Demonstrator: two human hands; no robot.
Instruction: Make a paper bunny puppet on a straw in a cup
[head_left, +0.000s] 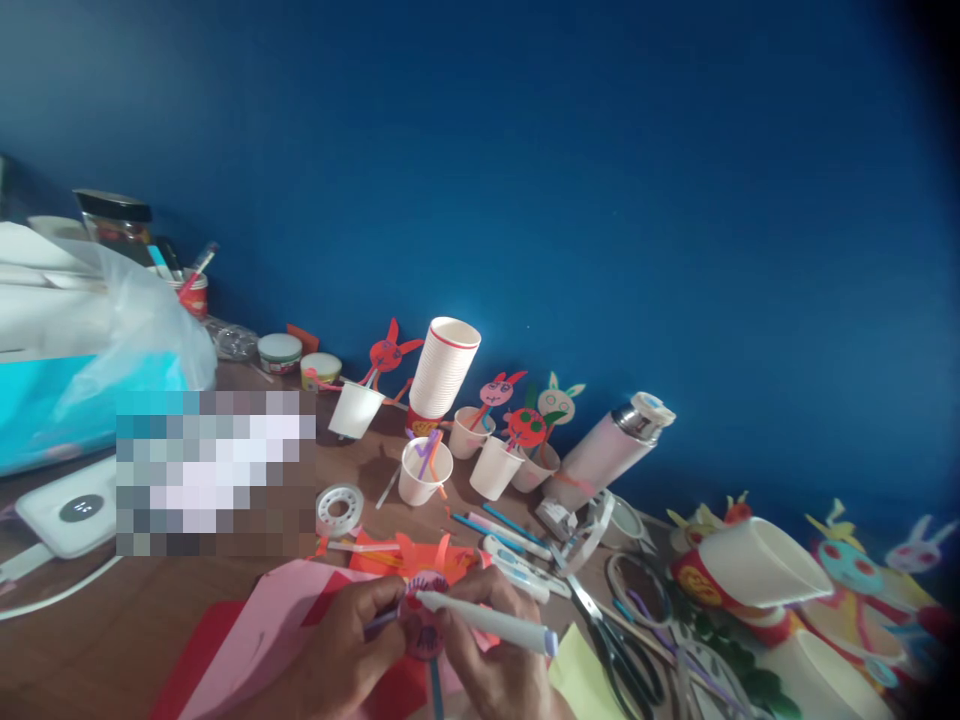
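Note:
My right hand (pixel 499 625) is closed around a white marker pen (pixel 502 628) with a purple end; its tip meets a small round paper face (pixel 426 645). My left hand (pixel 349 640) pinches the left edge of this face. Drawn lashes and a red patch show on it, and a blue straw (pixel 436 690) runs down from it. A thin purple piece shows by my left fingers; I cannot tell what it is. Beneath the hands lie pink paper (pixel 255 625), red paper (pixel 199 655) and orange paper (pixel 375 550).
Paper cups with animal-faced straw figures stand behind, beside a cup stack (pixel 445 370) and a thermos (pixel 611 450). A tape roll (pixel 340 510) lies left of centre. Black scissors (pixel 611 650), markers and a utility knife (pixel 517 570) lie right. A power bank (pixel 71 505) sits left.

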